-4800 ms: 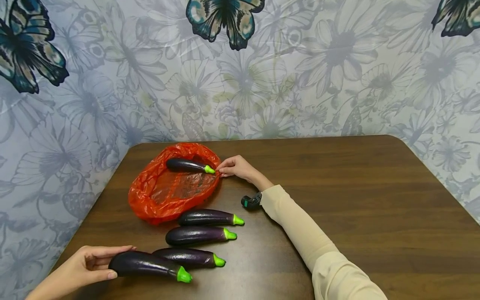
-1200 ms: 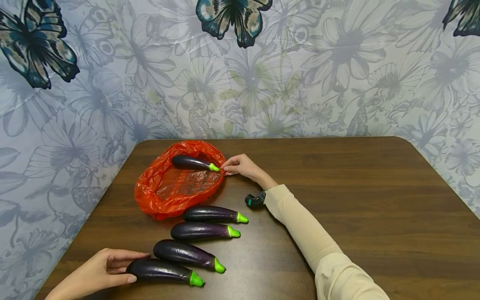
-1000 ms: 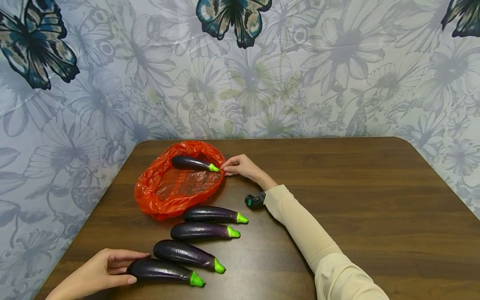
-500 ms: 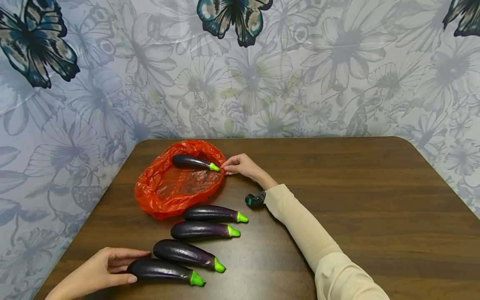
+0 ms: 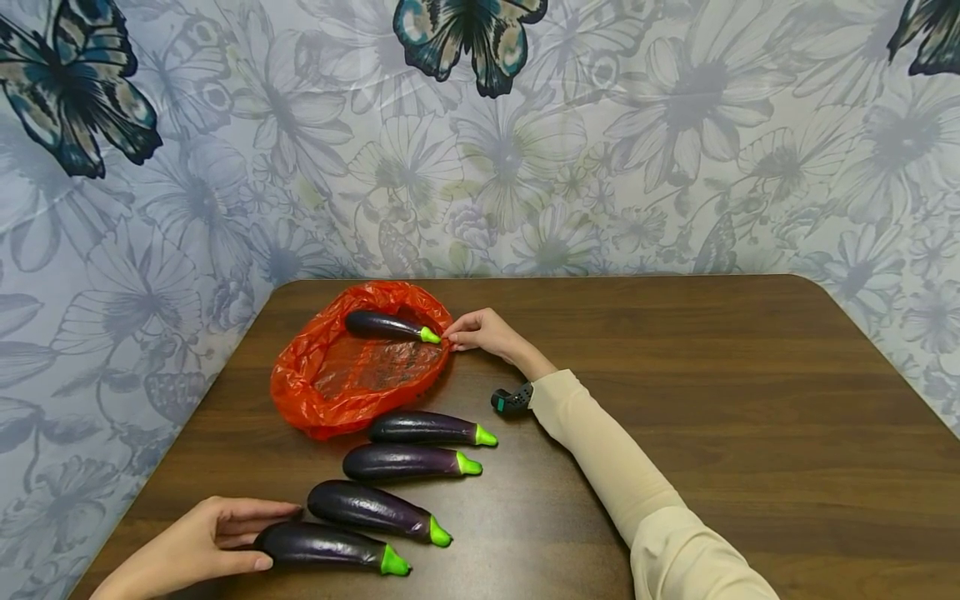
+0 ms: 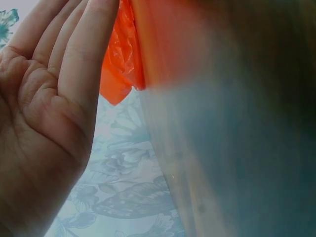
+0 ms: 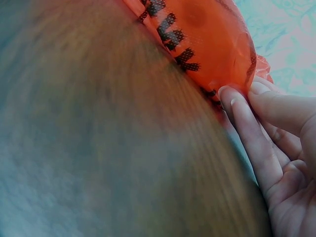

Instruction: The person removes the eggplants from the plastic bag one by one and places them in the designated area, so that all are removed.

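Observation:
In the head view, my left hand [image 5: 195,537] holds the rounded end of the nearest eggplant [image 5: 322,546], thumb on the near side and straight fingers behind. The left wrist view shows the palm and extended fingers [image 6: 81,64], but no eggplant. Farther back, my right hand [image 5: 487,333] pinches the rim of a red plastic bag [image 5: 300,387]; the right wrist view shows thumb and fingertips on the bag's edge [image 7: 232,49]. Inside the spread bag lies one eggplant [image 5: 382,325], its green stem close to those fingertips.
Between the bag and my left hand lie three more eggplants, a far one [image 5: 423,428], a middle one [image 5: 405,461] and a near one [image 5: 371,508]. They rest on a brown wooden table [image 5: 712,400]. Behind it stands a floral wall with butterflies [image 5: 468,37].
Since the oldest frame, the left hand and its eggplant have shifted right and slightly nearer, and the neighbouring eggplant has turned a little. The right hand keeps its place at the bag.

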`<state>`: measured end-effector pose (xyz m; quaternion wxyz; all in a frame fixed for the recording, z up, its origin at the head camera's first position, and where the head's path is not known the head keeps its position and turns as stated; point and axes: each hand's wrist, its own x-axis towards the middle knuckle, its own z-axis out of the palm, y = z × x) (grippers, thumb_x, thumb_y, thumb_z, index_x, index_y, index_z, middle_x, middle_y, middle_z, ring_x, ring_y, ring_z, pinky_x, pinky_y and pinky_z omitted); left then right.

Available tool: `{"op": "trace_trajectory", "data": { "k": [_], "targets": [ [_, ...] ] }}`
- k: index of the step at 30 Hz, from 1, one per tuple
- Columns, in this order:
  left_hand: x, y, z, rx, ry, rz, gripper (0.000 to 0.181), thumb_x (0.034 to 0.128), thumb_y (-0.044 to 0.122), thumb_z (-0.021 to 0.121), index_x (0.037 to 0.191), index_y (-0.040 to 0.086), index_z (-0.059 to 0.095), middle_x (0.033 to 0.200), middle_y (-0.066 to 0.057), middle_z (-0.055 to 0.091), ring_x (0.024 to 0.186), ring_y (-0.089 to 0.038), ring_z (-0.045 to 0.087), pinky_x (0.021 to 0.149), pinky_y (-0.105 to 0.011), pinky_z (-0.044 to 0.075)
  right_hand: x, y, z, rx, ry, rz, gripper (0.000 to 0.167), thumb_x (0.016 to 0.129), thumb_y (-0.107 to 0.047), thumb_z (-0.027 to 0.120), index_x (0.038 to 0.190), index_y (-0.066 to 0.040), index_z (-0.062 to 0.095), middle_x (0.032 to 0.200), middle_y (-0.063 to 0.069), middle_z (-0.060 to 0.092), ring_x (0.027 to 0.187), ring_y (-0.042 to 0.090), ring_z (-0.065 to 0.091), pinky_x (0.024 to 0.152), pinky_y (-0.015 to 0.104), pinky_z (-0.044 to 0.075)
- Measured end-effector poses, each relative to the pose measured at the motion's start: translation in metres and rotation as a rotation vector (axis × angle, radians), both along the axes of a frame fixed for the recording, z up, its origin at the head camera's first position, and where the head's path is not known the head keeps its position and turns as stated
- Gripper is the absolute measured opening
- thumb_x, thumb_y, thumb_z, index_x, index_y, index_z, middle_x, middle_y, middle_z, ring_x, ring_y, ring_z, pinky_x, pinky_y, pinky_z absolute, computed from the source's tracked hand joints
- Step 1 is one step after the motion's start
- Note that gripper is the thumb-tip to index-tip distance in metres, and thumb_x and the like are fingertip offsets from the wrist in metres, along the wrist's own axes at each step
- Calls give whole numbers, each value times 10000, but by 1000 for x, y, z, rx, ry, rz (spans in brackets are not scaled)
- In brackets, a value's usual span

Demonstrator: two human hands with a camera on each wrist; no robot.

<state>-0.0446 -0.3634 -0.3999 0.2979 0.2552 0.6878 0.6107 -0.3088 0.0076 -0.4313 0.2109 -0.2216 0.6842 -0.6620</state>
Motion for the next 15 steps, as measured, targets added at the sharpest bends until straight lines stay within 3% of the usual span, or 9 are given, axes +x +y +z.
{"op": "trace_trajectory", "data": {
  "k": [11, 15],
  "targets": [
    [0, 6, 6, -33, -46, 17, 456, 895, -95, 544, 1340, -79, 448, 1318, 67, 519, 1166, -88, 489, 892, -211, 428, -9, 4, 1, 0, 7, 18, 165, 886, 60, 592, 1016, 145, 647, 929, 172, 679, 746, 154, 654, 716, 319, 538],
    [-1, 5, 12, -25, -18, 2, 465, 897, -117, 523, 1352, -81, 430, 1339, 34, 504, 1183, -104, 477, 899, -228, 429, -9, 7, -2, -2, 2, 19, 171, 886, 60, 591, 1024, 146, 644, 930, 175, 677, 753, 158, 655, 723, 320, 537]
  ]
}}
